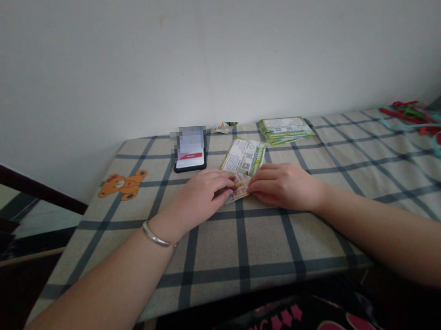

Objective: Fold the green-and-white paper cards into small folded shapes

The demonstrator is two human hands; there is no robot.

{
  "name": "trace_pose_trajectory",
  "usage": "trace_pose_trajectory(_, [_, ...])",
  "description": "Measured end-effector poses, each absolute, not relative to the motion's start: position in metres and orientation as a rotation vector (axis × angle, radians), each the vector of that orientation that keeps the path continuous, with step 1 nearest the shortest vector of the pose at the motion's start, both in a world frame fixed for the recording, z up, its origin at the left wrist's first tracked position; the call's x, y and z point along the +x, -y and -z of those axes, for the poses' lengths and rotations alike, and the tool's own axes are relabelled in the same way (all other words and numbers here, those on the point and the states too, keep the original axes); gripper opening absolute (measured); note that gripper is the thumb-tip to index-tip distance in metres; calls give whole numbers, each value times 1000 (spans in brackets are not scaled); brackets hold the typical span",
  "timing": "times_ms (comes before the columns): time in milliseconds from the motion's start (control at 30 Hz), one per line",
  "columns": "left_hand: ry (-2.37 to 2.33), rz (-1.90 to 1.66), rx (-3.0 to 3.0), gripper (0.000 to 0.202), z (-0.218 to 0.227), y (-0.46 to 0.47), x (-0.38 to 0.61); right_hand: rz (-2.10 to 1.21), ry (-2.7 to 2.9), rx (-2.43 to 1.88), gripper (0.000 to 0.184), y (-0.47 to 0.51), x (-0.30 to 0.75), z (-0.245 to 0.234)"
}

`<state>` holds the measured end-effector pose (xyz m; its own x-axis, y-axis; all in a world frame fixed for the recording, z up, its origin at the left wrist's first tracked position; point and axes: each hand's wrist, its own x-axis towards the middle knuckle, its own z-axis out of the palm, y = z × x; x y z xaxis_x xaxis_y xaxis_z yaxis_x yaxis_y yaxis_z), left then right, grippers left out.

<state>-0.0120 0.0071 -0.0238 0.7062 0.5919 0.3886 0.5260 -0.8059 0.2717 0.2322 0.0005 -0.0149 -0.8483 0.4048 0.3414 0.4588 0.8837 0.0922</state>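
Note:
A printed green-and-white leaflet lies on the checked tablecloth, its near edge turned up into a fold. My left hand, with a silver bangle on the wrist, pinches the leaflet's left near corner. On the other side, my right hand has its fingers closed on the right near edge. Both thumbs are low against the paper, and part of the fold is hidden by the fingers. Beyond lies a stack of similar leaflets, and a small folded piece of printed paper sits by the wall.
A phone with a lit screen lies to the left of the leaflet. A bear picture is at the table's left side. Red, green and teal ribbons are heaped at the far right. A white wall borders the table's back.

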Motion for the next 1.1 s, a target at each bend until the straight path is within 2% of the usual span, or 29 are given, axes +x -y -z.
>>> trace_pose_trajectory(500, [-1070,-447,2897,21,15,4,-8,158,2763,-740,23,-2,229,15])
trace_pose_trajectory(933, [-1078,-460,2917,17,12,6,-8,122,2698,-921,19,4,226,13])
trace_pose_trajectory(1100, [-1025,-547,2883,15,15,4,-6,5,2646,-1004,12,2,223,15])
